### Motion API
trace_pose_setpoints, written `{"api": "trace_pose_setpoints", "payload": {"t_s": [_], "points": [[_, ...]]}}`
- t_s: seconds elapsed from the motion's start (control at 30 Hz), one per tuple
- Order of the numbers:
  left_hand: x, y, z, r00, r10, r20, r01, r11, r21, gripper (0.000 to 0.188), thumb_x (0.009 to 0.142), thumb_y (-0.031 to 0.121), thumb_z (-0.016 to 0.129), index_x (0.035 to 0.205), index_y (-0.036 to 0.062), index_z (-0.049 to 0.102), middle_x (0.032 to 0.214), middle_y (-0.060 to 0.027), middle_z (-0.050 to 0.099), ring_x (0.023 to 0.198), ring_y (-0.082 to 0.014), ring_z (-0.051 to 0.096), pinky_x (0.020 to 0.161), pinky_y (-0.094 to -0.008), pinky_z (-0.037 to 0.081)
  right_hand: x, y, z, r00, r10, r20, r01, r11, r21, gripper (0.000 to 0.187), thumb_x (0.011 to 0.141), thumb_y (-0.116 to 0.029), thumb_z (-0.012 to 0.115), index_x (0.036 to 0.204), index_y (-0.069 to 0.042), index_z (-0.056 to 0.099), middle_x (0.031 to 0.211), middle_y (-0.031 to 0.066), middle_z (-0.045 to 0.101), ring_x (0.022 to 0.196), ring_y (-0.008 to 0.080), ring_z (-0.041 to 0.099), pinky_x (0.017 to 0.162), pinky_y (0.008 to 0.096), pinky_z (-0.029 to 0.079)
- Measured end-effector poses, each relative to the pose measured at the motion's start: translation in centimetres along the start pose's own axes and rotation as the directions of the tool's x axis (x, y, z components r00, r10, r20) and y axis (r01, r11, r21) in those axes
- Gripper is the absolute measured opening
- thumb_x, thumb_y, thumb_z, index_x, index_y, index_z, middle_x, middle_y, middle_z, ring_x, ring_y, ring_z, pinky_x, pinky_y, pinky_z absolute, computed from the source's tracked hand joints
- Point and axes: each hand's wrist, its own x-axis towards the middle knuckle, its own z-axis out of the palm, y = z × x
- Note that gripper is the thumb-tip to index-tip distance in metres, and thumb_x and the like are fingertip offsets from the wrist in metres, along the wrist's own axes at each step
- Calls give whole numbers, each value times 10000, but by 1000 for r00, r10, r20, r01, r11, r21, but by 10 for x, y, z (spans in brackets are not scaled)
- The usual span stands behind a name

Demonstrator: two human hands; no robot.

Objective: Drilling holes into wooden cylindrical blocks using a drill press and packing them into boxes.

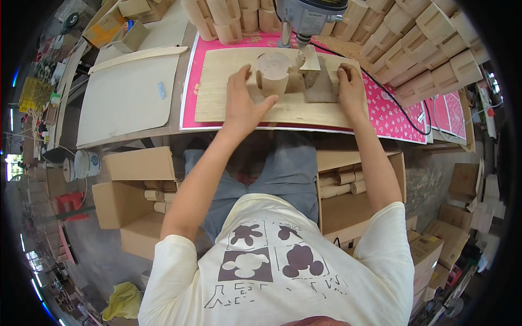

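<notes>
Has a round wooden block (273, 70) upright on a wooden board (211, 92).
Spreads left grip (242, 104) wide just beside the block, cannot tell if touching; rests right grip (352, 93), let go with bent fingers, near a flat gray plate (323, 92) on the same board.
</notes>
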Motion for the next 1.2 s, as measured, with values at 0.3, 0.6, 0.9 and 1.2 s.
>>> {"api": "trace_pose_setpoints", "payload": {"t_s": [0.3,0.6,0.9,1.2], "points": [[60,-3,18,972,12,236,71,938,-338,1115,754,233,1049,1670,13,452,1549,-212,626,1416,-373,636,1221,-457,517,-8,-7,6,999,-14,-43,10,996,-88,313,1128,-187,695,1360,18,745,1256,148,785,1124,227,753,1022,355,582],[73,11,41,991,80,108,-46,956,-291,959,698,237,1064,1502,10,592,1454,-217,655,1382,-402,631,1160,-482,529,-10,-14,6,999,-12,-36,7,993,-117,295,1109,-172,716,1336,11,763,1228,138,787,1071,211,750,988,354,588],[70,4,51,993,81,82,-62,975,-213,1050,710,318,1071,1557,-6,541,1475,-233,632,1407,-423,607,1197,-501,512,-10,-13,7,998,-28,-50,23,995,-101,295,1068,-182,714,1282,10,781,1217,161,771,1027,268,754,958,396,593],[68,6,56,994,86,72,-67,968,-240,990,713,288,1059,1523,-8,573,1466,-239,642,1387,-422,623,1189,-500,518,-11,-13,7,998,-37,-50,32,995,-95,299,1061,-179,710,1280,11,781,1215,164,773,1029,276,758,961,402,594]]}}
